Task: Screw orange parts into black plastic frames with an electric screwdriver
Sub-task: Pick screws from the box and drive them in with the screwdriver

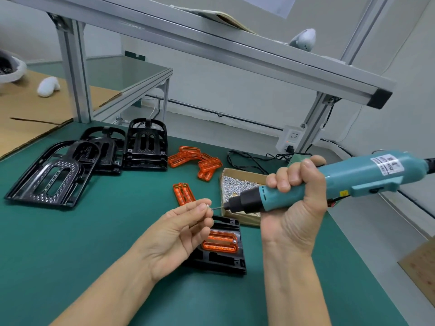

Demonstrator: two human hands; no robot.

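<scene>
My right hand grips a teal electric screwdriver, held nearly level with its thin bit pointing left. My left hand pinches a small silver screw between thumb and forefinger, right at the bit's tip. Below both hands a black plastic frame lies flat on the green mat, with an orange part seated in it and one screw showing at the part's right end. My left hand hides the frame's left side.
A cardboard box of screws sits behind the frame. One loose orange part lies on the mat, and several more are piled farther back. Black frames are stacked at the left. Aluminium posts, a cable and a power strip stand behind.
</scene>
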